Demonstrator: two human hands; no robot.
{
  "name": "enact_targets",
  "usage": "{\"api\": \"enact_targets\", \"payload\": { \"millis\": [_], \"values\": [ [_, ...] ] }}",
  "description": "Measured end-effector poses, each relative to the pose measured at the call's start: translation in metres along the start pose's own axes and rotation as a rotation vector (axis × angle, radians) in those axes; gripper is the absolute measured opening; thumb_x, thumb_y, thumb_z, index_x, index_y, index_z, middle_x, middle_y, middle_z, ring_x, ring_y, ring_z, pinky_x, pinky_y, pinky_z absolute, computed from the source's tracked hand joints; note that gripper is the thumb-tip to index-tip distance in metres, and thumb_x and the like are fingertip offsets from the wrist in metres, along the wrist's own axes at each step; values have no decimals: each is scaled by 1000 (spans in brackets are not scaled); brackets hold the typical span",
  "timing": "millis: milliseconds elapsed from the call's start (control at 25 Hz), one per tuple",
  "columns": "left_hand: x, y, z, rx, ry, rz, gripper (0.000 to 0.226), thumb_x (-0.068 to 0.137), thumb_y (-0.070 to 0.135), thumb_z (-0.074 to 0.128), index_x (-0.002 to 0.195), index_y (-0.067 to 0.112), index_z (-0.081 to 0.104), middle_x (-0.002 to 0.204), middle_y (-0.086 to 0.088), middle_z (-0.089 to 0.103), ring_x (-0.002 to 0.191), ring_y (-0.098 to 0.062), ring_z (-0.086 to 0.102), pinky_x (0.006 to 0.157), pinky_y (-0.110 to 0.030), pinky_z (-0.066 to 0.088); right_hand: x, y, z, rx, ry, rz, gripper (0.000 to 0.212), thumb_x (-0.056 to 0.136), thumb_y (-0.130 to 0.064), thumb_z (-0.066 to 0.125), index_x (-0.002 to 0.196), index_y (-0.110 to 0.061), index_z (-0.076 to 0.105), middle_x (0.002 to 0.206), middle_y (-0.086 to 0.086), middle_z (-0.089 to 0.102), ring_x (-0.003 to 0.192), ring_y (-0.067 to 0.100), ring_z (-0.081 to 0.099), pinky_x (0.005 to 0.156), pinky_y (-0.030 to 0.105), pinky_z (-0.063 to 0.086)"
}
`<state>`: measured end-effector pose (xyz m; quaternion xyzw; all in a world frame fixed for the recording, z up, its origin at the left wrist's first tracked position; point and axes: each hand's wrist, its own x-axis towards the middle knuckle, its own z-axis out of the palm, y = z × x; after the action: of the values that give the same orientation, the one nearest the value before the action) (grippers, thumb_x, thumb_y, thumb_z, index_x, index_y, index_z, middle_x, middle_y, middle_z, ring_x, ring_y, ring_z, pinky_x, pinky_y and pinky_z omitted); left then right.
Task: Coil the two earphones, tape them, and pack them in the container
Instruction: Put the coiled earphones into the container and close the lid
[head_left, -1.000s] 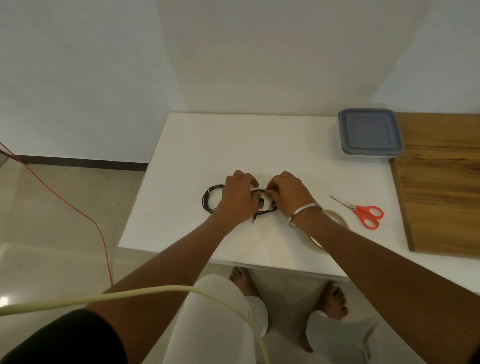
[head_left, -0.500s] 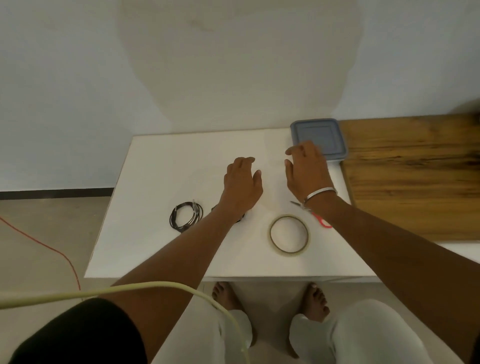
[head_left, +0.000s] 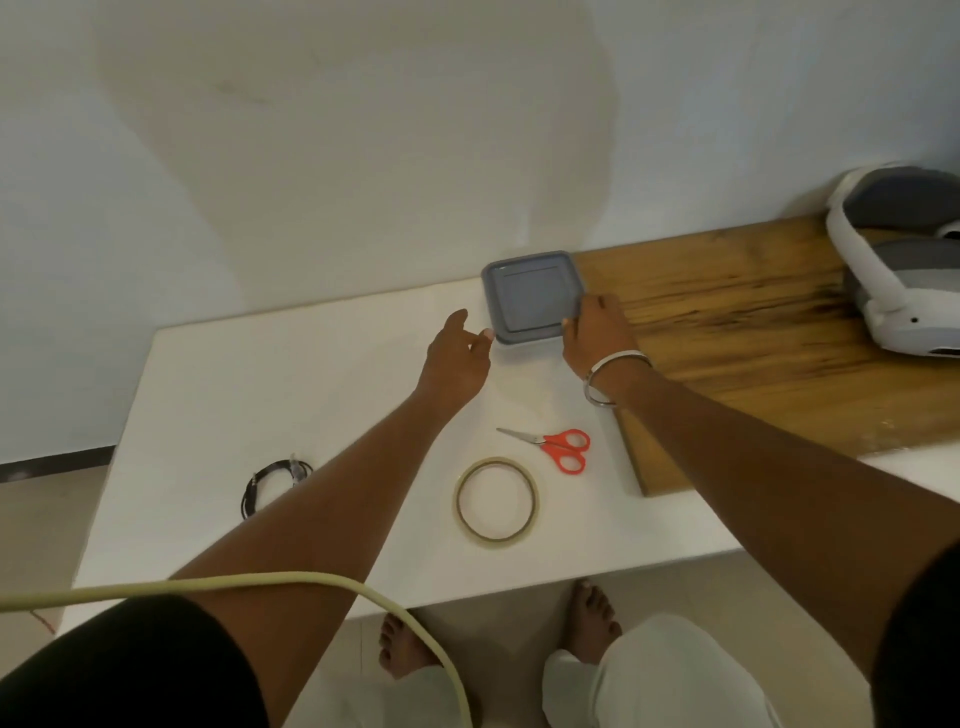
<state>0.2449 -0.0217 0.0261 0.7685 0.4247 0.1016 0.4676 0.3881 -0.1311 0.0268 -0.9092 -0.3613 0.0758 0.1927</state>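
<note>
A grey lidded container (head_left: 530, 296) sits at the back of the white table (head_left: 260, 374), beside a wooden board. My right hand (head_left: 597, 335) grips its right front corner, thumb on the lid. Just left of the container's front left corner, my left hand (head_left: 457, 358) hovers with fingers relaxed and holds nothing. A black coiled earphone (head_left: 270, 483) lies at the table's left, partly hidden by my left forearm. Only this one earphone shows.
A roll of clear tape (head_left: 496, 501) lies flat near the front edge, with red-handled scissors (head_left: 563, 449) just behind it. The wooden board (head_left: 779, 338) covers the right side and carries a white and grey headset (head_left: 898, 265). A pale cable (head_left: 208, 584) crosses my left arm.
Both hands left the earphones and reached back and right to the container. My right hand now grips its corner. The view has swung to the right.
</note>
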Motion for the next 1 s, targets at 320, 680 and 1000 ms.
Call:
{"api": "enact_targets", "payload": {
  "millis": [320,680,1000],
  "values": [
    [5,-11,10,-26,48,18,44,98,28,54,140,22,41,106,-3,62,89,-22,70,81,-33,57,-4,-13,2,40,-40,-2,24,91,-7,45,113,2,50,118,22,49,109,36,48,92,37,40],
    [-36,-52,-41,-1,135,-106,37,98,23,50,135,25,44,100,-2,65,81,-15,70,59,-18,42,-58,-68,26,188,-74,-51,28,94,-11,46,121,-2,45,123,18,41,103,32,53,88,34,44],
    [-76,-86,-81,-42,212,-194,36,97,18,49,132,29,47,100,-4,66,87,-22,70,76,-42,58,-94,-115,45,75,-121,-152,31,94,-22,48,122,-10,41,122,14,42,103,30,47,84,37,47]
  ]
}}
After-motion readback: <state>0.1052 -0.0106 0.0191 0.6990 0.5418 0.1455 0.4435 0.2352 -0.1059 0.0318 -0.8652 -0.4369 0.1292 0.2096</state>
